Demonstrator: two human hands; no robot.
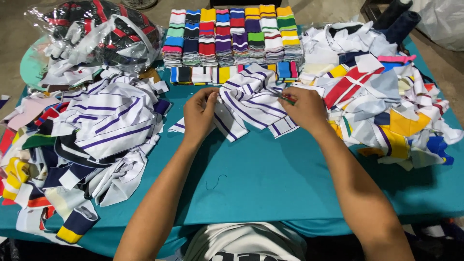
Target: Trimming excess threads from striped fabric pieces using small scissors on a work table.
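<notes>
The striped cloth (pixel 251 104) lies between my two hands at mid tabletop (pixel 270 179), its long axis running left to right, a little tilted. My left hand (pixel 199 115) pinches its left edge, fingers closed on the fabric. My right hand (pixel 304 110) grips the right edge, fingers closed on cloth and on a small red-green tool (pixel 289 99); what kind, I cannot tell. Folded stacks (pixel 232 36) sit just behind, scrap heaps (pixel 96 125) flank both sides, nothing between my hands
</notes>
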